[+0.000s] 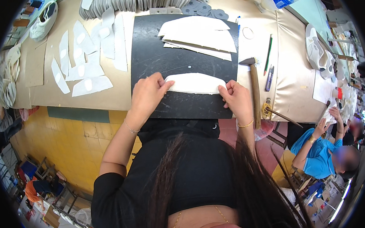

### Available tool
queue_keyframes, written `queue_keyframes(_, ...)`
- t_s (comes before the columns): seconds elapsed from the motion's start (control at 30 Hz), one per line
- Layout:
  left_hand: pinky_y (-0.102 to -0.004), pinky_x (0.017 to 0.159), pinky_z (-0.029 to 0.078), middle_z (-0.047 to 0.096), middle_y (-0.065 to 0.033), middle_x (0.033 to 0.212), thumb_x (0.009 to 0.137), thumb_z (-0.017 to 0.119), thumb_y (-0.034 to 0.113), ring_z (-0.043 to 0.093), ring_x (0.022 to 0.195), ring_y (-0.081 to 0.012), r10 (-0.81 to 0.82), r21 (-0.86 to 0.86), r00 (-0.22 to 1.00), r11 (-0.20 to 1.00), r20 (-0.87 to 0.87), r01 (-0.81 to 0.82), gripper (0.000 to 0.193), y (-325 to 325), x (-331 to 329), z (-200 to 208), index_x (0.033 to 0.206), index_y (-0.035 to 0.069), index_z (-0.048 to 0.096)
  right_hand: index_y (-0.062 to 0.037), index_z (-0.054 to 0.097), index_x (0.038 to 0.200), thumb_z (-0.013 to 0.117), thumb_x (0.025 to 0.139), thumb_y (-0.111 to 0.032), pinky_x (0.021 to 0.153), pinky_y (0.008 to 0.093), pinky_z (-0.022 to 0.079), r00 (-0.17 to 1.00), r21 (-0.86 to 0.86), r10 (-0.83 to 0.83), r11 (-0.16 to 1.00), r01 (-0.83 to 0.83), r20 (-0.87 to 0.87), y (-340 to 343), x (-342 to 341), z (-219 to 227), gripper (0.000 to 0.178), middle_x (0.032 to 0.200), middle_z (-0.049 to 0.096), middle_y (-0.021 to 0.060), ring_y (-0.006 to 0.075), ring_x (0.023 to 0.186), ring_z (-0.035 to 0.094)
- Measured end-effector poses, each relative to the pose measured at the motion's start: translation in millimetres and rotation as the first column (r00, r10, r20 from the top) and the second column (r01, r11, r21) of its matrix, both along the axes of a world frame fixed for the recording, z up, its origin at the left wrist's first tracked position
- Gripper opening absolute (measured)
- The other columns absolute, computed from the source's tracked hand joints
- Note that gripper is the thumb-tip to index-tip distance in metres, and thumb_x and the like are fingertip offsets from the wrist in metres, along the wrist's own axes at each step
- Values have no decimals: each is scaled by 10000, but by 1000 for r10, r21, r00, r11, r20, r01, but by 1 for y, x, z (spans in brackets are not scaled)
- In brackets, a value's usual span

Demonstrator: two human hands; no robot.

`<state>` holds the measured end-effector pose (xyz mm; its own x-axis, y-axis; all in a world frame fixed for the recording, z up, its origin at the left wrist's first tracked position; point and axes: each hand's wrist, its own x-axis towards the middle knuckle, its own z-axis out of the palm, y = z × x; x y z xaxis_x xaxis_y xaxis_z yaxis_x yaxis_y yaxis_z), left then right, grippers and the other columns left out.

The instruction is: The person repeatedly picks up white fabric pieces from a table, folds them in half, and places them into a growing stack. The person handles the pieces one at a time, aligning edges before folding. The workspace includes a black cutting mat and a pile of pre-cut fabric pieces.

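Observation:
A white curved shoe piece (195, 84) lies across the black board (154, 49) in front of me. At its left end, my left hand (149, 91) pinches the edge between thumb and fingers. My right hand (236, 98) grips the opposite end in the same way. Farther up the board rests a stack of similar white pieces (197, 32), loosely fanned. A tiny white scrap (189, 67) sits between the stack and the held piece.
Right of the board lie a hammer (254, 89), a green pencil (268, 53) and a blue cutter knife (269, 78). Pale cut pieces (92, 85) spread at left. Grey stacked parts (123, 2) line the back. White shoes (317, 51) stand at right, near a person in blue (317, 158).

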<state>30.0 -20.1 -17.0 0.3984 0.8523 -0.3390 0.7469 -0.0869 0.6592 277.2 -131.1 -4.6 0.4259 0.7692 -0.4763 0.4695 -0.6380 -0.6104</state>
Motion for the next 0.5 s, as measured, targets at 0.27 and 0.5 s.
queue_keyframes(0.27,-421,759,392,534,-103,853,758,811,313,519,848,-309,13,367,993,930,-113,30,354,2,-13,4,790,48,579,-80,515,1343,705,827,-169,1055,474,372,824,401,337,749,-527,455,25,-64,8,557,1303,549,142,330,1235,494)
queue_keyframes(0.5,-453,817,351,509,-103,981,751,798,322,498,974,-310,-2,355,979,932,-203,75,345,-4,-1,-1,880,81,587,-125,356,1499,548,884,-533,1185,497,176,689,236,499,693,-681,525,20,-89,-32,762,1577,296,75,272,1456,259)
